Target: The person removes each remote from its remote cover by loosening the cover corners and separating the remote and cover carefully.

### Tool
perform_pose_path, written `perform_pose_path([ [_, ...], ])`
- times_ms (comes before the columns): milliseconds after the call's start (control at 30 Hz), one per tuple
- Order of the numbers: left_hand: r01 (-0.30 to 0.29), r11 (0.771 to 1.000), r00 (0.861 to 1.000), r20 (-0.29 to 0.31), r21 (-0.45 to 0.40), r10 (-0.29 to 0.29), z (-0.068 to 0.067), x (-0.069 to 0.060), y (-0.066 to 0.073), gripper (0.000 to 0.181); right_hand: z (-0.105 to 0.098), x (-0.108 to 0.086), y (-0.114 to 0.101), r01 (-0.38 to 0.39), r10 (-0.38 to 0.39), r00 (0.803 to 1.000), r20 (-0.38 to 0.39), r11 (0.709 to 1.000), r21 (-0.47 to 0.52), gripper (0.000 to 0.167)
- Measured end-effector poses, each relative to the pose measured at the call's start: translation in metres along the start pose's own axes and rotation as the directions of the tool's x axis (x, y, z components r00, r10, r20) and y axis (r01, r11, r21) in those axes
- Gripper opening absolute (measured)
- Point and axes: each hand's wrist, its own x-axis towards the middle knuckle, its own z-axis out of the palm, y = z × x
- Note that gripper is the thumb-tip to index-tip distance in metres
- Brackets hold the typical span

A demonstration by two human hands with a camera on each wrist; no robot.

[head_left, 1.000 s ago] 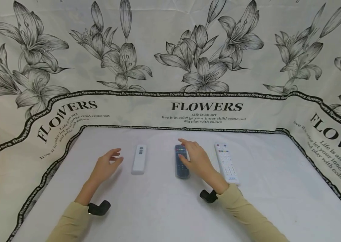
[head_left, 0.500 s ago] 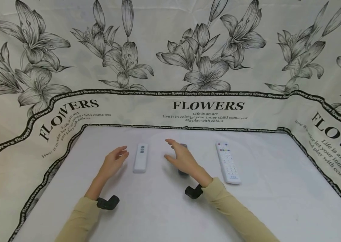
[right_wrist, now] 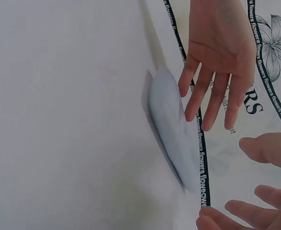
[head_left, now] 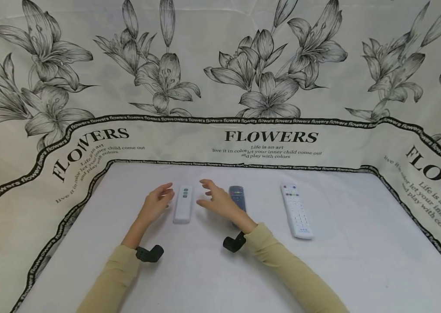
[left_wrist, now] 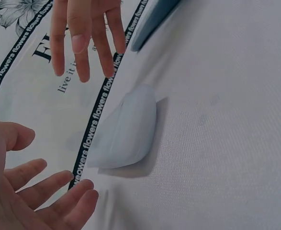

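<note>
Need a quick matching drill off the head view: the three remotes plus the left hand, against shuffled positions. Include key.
1. white few-button remote
2. dark remote
3. white many-button remote
4. left hand

A. partly hidden behind the right hand
B. left of every remote
C. between the two hands
D. right of the other remotes

Pairs: 1-C, 2-A, 3-D, 4-B
</note>
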Motion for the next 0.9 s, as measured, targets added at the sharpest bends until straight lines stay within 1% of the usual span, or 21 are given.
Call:
perform_pose_path([
  [133,0.043,0.999,0.999,0.022,0.028,-0.044,0.002,0.005,0.0,0.048,0.006,0.007,-0.003,-0.055,0.052,0.998,0.036,0.996,0.075,0.064],
  [200,0.068,0.997,0.997,0.038,0.044,-0.07,0.003,0.008,0.0,0.049,0.008,0.009,-0.005,-0.084,0.08,0.996,0.041,0.991,0.104,0.064],
  [267,0.088,0.994,0.994,0.053,0.065,-0.091,0.005,0.011,0.0,0.05,0.01,0.012,-0.006,-0.097,0.092,0.995,0.044,0.987,0.129,0.064],
  [400,0.111,0.987,0.99,0.07,0.115,-0.12,0.008,0.015,-0.001,0.052,0.017,0.017,-0.007,-0.142,0.133,0.989,0.057,0.973,0.183,0.064],
  [500,0.131,0.984,0.987,0.074,0.119,-0.141,0.01,0.017,-0.001,0.052,0.021,0.02,-0.007,-0.203,0.19,0.979,0.076,0.947,0.249,0.064],
  [633,0.149,0.983,0.985,0.076,0.103,-0.157,0.011,0.018,-0.002,0.051,0.025,0.026,-0.005,-0.282,0.268,0.959,0.088,0.9,0.333,0.061],
  [733,0.146,0.984,0.984,0.083,0.106,-0.155,0.012,0.018,-0.002,0.049,0.029,0.03,-0.004,-0.315,0.302,0.949,0.091,0.887,0.337,0.061],
  [900,0.137,0.983,0.984,0.096,0.123,-0.149,0.016,0.018,-0.004,0.051,0.035,0.031,-0.001,-0.322,0.307,0.947,0.098,0.892,0.318,0.061],
])
